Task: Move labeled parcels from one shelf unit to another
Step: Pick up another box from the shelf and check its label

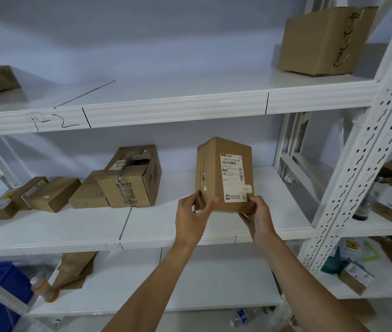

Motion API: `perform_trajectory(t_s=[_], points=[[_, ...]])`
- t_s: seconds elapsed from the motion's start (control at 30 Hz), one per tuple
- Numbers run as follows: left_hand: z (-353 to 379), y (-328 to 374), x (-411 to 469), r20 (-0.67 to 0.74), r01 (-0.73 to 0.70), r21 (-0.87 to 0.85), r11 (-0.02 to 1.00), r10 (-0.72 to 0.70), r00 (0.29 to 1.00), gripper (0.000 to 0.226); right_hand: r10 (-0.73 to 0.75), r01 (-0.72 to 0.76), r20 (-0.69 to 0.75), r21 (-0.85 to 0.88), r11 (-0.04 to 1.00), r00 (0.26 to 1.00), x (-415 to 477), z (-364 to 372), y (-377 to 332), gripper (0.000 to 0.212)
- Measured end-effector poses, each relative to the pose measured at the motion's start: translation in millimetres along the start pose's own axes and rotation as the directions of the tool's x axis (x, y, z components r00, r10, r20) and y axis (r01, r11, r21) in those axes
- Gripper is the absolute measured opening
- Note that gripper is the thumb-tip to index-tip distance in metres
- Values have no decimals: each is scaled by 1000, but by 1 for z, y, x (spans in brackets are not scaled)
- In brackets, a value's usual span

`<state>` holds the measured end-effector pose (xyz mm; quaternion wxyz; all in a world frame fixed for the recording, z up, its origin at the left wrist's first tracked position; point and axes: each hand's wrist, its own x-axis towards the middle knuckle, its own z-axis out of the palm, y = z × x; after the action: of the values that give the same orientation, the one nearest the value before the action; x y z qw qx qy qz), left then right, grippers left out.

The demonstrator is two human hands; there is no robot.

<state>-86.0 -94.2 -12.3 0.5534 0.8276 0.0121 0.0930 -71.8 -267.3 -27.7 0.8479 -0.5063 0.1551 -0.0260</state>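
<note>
Both hands hold one cardboard parcel (pixel 223 173) upright in front of the middle shelf (pixel 214 226), near the centre of the view. The left hand (pixel 191 215) clasps the parcel's lower left corner, its fingers (pixel 210 204) curled onto the front face and the thumb against the side; the right hand (pixel 257 215) grips the lower right corner, its thumb pressed just under the white shipping label (pixel 233 177) and the other fingers hidden beneath the box. The parcel's bottom edge sits above the shelf board — whether it touches the board cannot be told. To the parcel's 9 o'clock a cluster of brown boxes (pixel 128 178) crowds the left half of the same shelf, the nearest one well apart from the parcel, so the board's right half is bare out to its front lip. At 3 o'clock the perforated white upright (pixel 367 149) closes that bay, and beyond it a neighbouring shelf unit (pixel 381 289) carries small packages and a jar. At 12 o'clock the upper shelf (pixel 178 107) overhangs; its front edge bears hand-drawn marks, and a large box (pixel 321 41) stands at its far right end, toward 1 o'clock. At 7 o'clock, on the lower level, lie a paper bag (pixel 75 267) and a bottle (pixel 44 289).
</note>
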Motion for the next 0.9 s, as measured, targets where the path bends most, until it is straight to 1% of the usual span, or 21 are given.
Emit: perform_trajectory(t_s=[0.03, 0.13, 0.17, 0.23, 0.33, 0.4, 0.47, 0.53, 0.6, 0.63, 0.7, 0.77, 0.9], points=[[-1, -1, 1, 1, 7, -12, 1000, -7, 1000, 88, -10, 10, 5, -22, 1000, 1000, 0, 0, 0, 22], [-7, 3, 4, 37, 31, -126, 992, -26, 999, 52, -71, 73, 22, -103, 992, 997, -5, 4, -3, 27], [-9, 4, 5, 50, 45, -159, 986, -37, 998, 45, -95, 98, 26, -132, 986, 995, -7, 6, -4, 29], [-11, 4, 7, 68, 93, -198, 976, -81, 994, 38, -176, 181, 39, -206, 962, 984, -11, 13, -6, 33], [-13, -2, 12, 102, 215, -287, 934, -194, 976, 33, -307, 318, 88, -358, 878, 948, -19, 20, -2, 34], [-16, -4, 14, 134, 294, -365, 883, -263, 956, 34, -398, 407, 122, -465, 786, 909, -22, 22, 6, 39], [-17, -9, 17, 169, 365, -444, 818, -324, 931, 36, -506, 486, 151, -595, 639, 849, -24, 24, 17, 49], [-16, -16, 19, 213, 414, -512, 753, -356, 910, 36, -575, 494, 146, -702, 513, 805, -29, 29, 27, 61], [-15, -24, 20, 243, 444, -571, 691, -374, 895, 39, -623, 501, 154, -751, 431, 767, -34, 34, 34, 65], [-15, -27, 20, 251, 453, -580, 677, -381, 890, 40, -635, 506, 164, -761, 405, 755, -36, 35, 36, 67], [-16, -29, 21, 257, 460, -587, 667, -385, 886, 40, -636, 510, 181, -771, 381, 750, -36, 36, 39, 71], [-16, -31, 22, 253, 456, -595, 662, -384, 888, 38, -626, 501, 180, -776, 384, 759, -34, 35, 40, 71], [-18, -31, 22, 239, 438, -578, 689, -370, 898, 37, -595, 484, 159, -758, 438, 788, -32, 33, 37, 74]])
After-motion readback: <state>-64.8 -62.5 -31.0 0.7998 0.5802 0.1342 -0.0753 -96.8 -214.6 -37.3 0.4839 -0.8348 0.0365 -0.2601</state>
